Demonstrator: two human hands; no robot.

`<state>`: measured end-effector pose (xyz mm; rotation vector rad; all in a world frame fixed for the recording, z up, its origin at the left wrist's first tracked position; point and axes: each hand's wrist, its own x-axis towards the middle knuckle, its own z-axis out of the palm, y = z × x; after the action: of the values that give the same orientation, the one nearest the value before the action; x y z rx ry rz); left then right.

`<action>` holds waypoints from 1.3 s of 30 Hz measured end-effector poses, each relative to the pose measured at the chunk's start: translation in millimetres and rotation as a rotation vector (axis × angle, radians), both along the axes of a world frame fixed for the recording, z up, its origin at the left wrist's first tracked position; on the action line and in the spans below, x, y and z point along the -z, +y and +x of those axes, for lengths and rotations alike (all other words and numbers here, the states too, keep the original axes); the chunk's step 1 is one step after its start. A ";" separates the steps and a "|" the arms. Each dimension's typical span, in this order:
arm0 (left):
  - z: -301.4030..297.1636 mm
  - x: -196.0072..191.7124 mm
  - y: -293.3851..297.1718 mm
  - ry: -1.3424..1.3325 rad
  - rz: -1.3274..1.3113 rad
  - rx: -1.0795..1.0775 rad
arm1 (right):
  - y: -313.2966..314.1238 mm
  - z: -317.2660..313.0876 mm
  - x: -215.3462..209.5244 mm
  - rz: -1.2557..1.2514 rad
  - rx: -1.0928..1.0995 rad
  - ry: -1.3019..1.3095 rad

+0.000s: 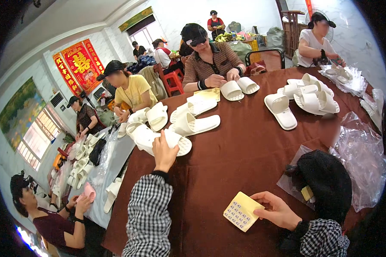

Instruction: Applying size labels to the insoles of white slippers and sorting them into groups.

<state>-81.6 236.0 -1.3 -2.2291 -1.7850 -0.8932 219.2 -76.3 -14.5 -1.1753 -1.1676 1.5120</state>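
Observation:
My left hand [164, 153] reaches out over the dark red tablecloth [236, 158], fingers touching a white slipper [158, 139] near the table's left edge. My right hand [276, 210] holds a small yellow sheet of stickers [243, 211] by its right edge, low over the cloth. Both forearms wear black-and-white checked sleeves. More white slippers [193, 122] lie just beyond my left hand.
Other people sit around the table; one opposite handles a pair of white slippers [239, 88]. A heap of slippers [306, 96] lies at the far right. Clear plastic bags [360, 154] and a black cap [326, 182] lie by my right arm.

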 end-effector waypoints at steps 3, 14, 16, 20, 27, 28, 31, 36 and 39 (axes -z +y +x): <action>-22.1 -7.8 -51.6 -0.071 -0.022 0.327 | -0.6 0.1 -4.1 -0.043 0.013 -0.008; -90.8 -60.9 -211.6 -0.085 -0.231 0.363 | -3.9 -1.5 -11.7 -0.056 -0.009 -0.075; -92.7 -69.5 -223.6 -0.242 -0.287 0.363 | -3.3 -1.9 -10.7 -0.054 -0.013 -0.081; -104.0 -76.1 -235.8 -0.126 -0.210 0.298 | -4.4 -1.9 -10.3 -0.043 -0.020 -0.057; -119.3 -113.1 -224.6 -0.294 -0.436 0.315 | -6.2 -0.7 -4.8 -0.031 -0.023 -0.009; -122.1 -120.5 -217.7 -0.004 -0.456 0.387 | -6.2 -0.4 -4.4 -0.031 -0.016 -0.011; -146.1 -119.2 -189.8 0.253 -0.443 0.427 | -3.7 -3.0 -6.8 -0.072 -0.021 -0.029; -178.5 -77.0 -151.8 0.455 -0.441 0.469 | -4.6 -1.6 -8.3 -0.028 -0.033 -0.016; -160.1 -66.5 -151.5 0.092 -0.592 0.444 | -0.8 -1.2 -7.5 -0.037 -0.029 -0.028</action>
<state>-241.7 84.5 65.2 -3.0557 -1.6989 -0.3138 218.1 -77.1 -7.0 -1.2126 -1.1847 1.5495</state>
